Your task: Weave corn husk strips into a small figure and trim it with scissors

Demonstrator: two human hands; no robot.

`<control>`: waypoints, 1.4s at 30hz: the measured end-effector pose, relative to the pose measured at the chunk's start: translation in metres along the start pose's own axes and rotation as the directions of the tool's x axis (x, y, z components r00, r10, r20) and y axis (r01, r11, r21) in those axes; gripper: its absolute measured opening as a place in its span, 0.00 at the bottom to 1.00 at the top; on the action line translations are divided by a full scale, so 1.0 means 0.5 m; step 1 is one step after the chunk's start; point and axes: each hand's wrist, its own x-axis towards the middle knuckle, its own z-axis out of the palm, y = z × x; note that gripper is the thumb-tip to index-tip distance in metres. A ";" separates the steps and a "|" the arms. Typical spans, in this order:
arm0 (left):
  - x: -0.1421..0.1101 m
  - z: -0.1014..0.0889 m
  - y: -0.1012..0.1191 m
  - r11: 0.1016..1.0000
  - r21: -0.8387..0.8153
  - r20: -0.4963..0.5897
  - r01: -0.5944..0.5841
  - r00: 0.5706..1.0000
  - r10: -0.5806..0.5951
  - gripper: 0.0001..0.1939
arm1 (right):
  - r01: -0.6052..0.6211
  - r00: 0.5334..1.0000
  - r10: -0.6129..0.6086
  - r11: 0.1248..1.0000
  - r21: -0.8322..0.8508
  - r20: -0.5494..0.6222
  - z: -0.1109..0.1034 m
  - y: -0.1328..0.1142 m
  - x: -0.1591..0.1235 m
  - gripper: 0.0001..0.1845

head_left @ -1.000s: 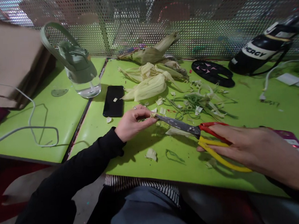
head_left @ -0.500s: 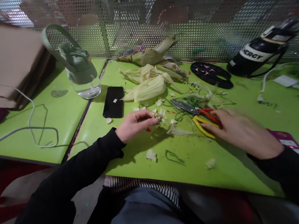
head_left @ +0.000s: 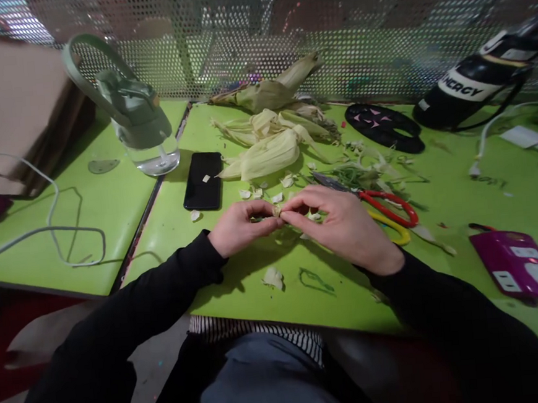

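My left hand pinches a small pale piece of corn husk between thumb and forefinger. The fingertips of my right hand meet it there, closed on the same piece, which is mostly hidden by the fingers. Scissors with red and yellow handles lie on the table just beyond my right hand, their blades partly covered by it. Pale husk scraps are scattered around both hands. Behind them rest larger corn husks and a whole husk bundle against the perforated screen.
A black phone lies left of the husks, near a green-lidded water bottle. At right are a black palette-shaped plate, a black flask and a purple power strip. A white cable loops at left.
My right hand has let go of the scissors, leaving them on the table, and moved left to join my left hand at the husk piece. The left hand stays nearly still.
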 end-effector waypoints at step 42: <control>0.009 0.004 -0.003 0.886 -0.463 -0.104 0.016 0.992 -0.073 0.10 | -0.261 0.896 0.433 0.690 -0.675 0.095 -0.096 0.104 -0.027 0.16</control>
